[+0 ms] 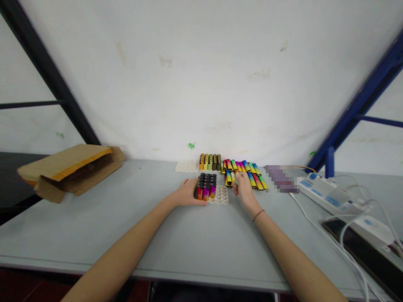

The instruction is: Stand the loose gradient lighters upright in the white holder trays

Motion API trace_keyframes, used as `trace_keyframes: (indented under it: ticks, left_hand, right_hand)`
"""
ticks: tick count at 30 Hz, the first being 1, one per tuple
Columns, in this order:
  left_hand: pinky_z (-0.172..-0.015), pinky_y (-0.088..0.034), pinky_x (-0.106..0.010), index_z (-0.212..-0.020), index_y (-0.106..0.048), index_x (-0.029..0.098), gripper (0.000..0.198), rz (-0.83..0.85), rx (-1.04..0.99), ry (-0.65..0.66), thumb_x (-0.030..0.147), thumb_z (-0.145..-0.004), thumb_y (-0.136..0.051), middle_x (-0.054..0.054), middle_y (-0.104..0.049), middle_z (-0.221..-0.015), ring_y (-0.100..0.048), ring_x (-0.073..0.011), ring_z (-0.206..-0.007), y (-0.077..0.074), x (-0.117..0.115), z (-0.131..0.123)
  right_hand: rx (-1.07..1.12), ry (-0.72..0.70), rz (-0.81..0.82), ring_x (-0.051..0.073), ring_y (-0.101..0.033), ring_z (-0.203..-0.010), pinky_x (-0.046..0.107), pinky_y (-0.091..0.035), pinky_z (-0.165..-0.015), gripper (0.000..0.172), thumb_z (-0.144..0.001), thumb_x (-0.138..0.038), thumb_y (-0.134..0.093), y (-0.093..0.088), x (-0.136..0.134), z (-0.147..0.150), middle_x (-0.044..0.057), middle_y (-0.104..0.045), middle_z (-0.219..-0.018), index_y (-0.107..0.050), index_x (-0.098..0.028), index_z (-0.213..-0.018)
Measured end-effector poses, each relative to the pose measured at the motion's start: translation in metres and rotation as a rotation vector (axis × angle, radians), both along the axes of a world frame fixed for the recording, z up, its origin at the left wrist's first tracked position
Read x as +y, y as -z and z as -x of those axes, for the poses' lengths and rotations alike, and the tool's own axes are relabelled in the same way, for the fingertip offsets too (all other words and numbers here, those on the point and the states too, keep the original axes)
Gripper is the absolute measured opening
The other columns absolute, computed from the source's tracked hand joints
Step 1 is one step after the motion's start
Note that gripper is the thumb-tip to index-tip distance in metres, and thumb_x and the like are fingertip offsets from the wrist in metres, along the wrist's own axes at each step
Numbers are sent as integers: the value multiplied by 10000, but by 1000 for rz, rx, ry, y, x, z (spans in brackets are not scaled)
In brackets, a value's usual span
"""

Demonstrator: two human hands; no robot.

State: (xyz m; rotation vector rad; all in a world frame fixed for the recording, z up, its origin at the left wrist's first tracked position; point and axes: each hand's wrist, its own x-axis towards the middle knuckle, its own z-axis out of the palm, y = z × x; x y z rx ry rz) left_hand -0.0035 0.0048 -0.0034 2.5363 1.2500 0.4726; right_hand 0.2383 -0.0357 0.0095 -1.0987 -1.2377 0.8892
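Note:
A white holder tray (222,196) lies on the grey table, its left part filled with upright multicoloured lighters (206,186). My left hand (187,192) rests against the tray's left side, steadying it. My right hand (243,188) sits just right of the tray, fingers closed on a lighter at the edge of a loose pile of colourful lighters (245,172). Behind stands a second white tray (188,166) with a row of yellow, green and brown lighters (210,162).
An open brown cardboard box (67,171) lies on its side at the far left. At the right are a white power strip (327,194) with cables, a dark phone-like slab (362,245), and a blurred purple object (281,178). A white wall stands behind.

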Motion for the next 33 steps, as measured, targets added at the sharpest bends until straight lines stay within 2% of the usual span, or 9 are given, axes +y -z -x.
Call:
trace_keyframes:
  ticks: [5,8,12,18,23,25,28,31,33]
  left_hand:
    - [-1031,-337,-459,-1285,-470,168,877,-2,5,-7,655,-604,-727,-129,-574,-1227,-519,-351,-1149,1,0,0]
    - [-1024,-339,-463,-1284,-468,181,863,-2,-5,-1,635,-602,-741,-121,-579,-1220,-522,-345,-1141,1,0,-1]
    - [-1015,-347,-465,-1259,-490,168,849,-13,-2,-2,638,-598,-742,-124,-588,-1192,-526,-351,-1128,0,-1,-1]
    - [-1018,-340,-463,-1242,-493,176,824,-6,11,-8,636,-604,-739,-118,-585,-1182,-528,-336,-1114,-1,-2,-2]
    - [-1015,-344,-466,-1231,-498,169,816,13,-5,5,638,-607,-734,-122,-588,-1178,-527,-338,-1113,-5,-4,-1]
    - [-1023,-339,-464,-1243,-488,171,821,21,-2,16,630,-608,-734,-124,-579,-1205,-515,-341,-1139,-6,-4,0]
    - [-1040,-326,-458,-1267,-469,163,838,36,14,33,625,-618,-727,-134,-564,-1237,-499,-340,-1169,-6,-3,1]
    - [-1041,-325,-454,-1267,-471,174,834,38,23,28,633,-618,-723,-128,-568,-1230,-504,-338,-1162,-7,-2,1]
    - [-1035,-329,-452,-1253,-483,177,821,36,26,21,638,-617,-721,-124,-574,-1215,-511,-339,-1151,-7,-2,1]
  right_hand:
    - [-249,-76,-165,153,-528,-707,273,-443,-676,227,-881,-444,-474,-9,-7,3,-8,-544,-740,-491,-219,-899]
    - [-325,-170,-179,160,-533,-732,272,-437,-662,259,-841,-447,-543,-12,-9,4,19,-575,-811,-576,-199,-911]
    - [-355,-317,-144,147,-549,-657,263,-435,-613,212,-842,-379,-568,-14,-16,8,10,-598,-749,-608,-194,-936]
    - [-561,-285,-251,155,-585,-674,278,-450,-665,155,-852,-288,-571,-15,-24,13,7,-626,-750,-581,-206,-982]
    - [-762,-281,-307,164,-589,-729,274,-440,-679,198,-888,-358,-530,-18,-24,13,29,-643,-854,-591,-225,-1021]
    - [-797,-199,-310,172,-595,-757,279,-438,-697,227,-914,-373,-474,-22,-20,5,47,-652,-907,-597,-219,-1027]
    - [-869,124,-262,201,-602,-803,304,-432,-735,267,-935,-326,-393,-24,-9,-21,89,-664,-928,-619,-192,-980]
    - [-1033,492,-58,240,-614,-841,327,-432,-740,286,-891,-224,-388,-21,3,-58,160,-664,-942,-651,-141,-969]
    - [-1121,565,163,252,-636,-818,330,-435,-708,306,-877,-223,-395,-15,8,-80,187,-670,-924,-681,-125,-922]
